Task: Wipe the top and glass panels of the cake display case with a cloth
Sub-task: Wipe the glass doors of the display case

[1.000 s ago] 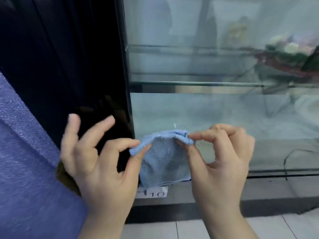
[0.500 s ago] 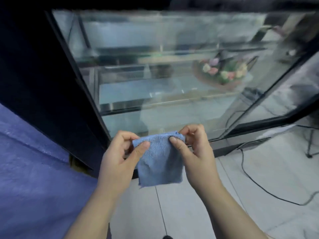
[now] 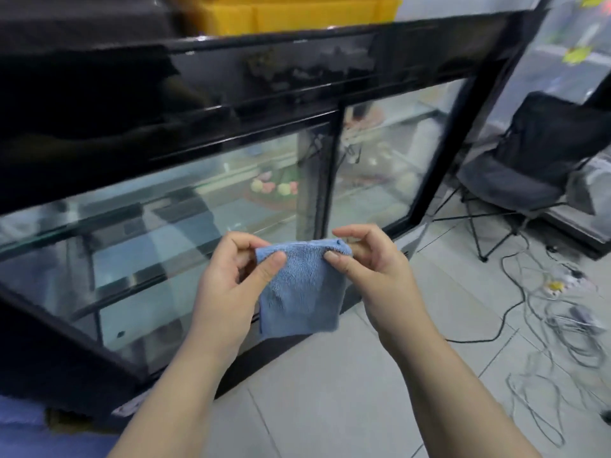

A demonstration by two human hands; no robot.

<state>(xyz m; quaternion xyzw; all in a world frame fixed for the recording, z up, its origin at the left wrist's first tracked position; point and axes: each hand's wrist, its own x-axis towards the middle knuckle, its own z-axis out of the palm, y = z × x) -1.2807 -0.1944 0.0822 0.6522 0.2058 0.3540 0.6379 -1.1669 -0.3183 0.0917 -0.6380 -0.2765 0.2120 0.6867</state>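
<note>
Cloth farther from case, cables nearby

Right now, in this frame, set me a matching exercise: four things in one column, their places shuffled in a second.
Things: 1 cloth; 2 yellow crate; 3 folding chair; 4 cables.
Places: A strewn on the floor, far right; B pinched by left hand and right hand; C beyond the display case's top edge; D standing right of the case.
Pairs: 1-B, 2-C, 3-D, 4-A.
</note>
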